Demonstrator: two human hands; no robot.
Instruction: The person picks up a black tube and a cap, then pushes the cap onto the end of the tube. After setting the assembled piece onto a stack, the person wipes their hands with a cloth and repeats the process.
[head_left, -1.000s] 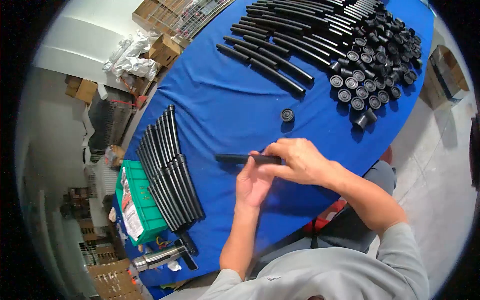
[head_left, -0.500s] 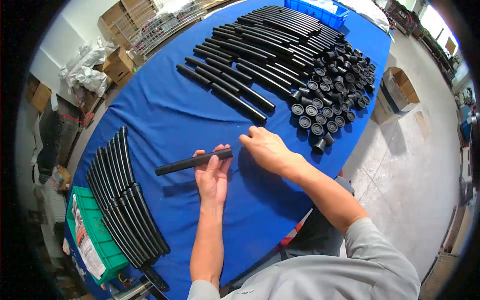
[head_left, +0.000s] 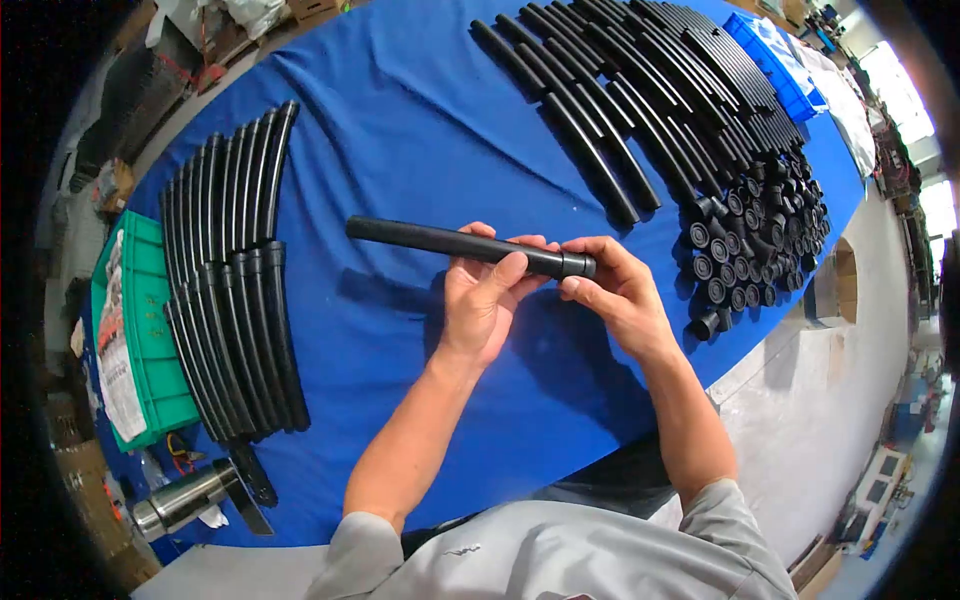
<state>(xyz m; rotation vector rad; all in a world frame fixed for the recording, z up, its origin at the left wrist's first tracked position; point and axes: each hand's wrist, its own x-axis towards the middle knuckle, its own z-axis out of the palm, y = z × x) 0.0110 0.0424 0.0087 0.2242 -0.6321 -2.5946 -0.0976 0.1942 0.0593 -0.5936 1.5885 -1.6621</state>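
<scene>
A black tube (head_left: 420,237) lies almost level above the blue cloth, its bare end pointing left. My left hand (head_left: 482,305) is closed around it towards its right part, thumb on top. At the tube's right end sits a black end cap (head_left: 577,265), pinched between the thumb and fingers of my right hand (head_left: 622,295). To the right is a heap of loose black end caps (head_left: 742,270). Beyond my hands lie rows of loose black tubes (head_left: 590,110). On the left, more black tubes (head_left: 228,330) lie side by side in two overlapping rows.
The blue cloth (head_left: 400,370) covers the table. A green bin (head_left: 165,385) with printed paper stands at the left edge, near a shiny metal cylinder (head_left: 185,500). A blue bin (head_left: 775,65) sits at the far right. An open cardboard box (head_left: 838,285) is on the floor.
My right hand has come to the tube's right end, where a cap now shows. The view has shifted, so the table's contents appear displaced; the left hand still holds the tube.
</scene>
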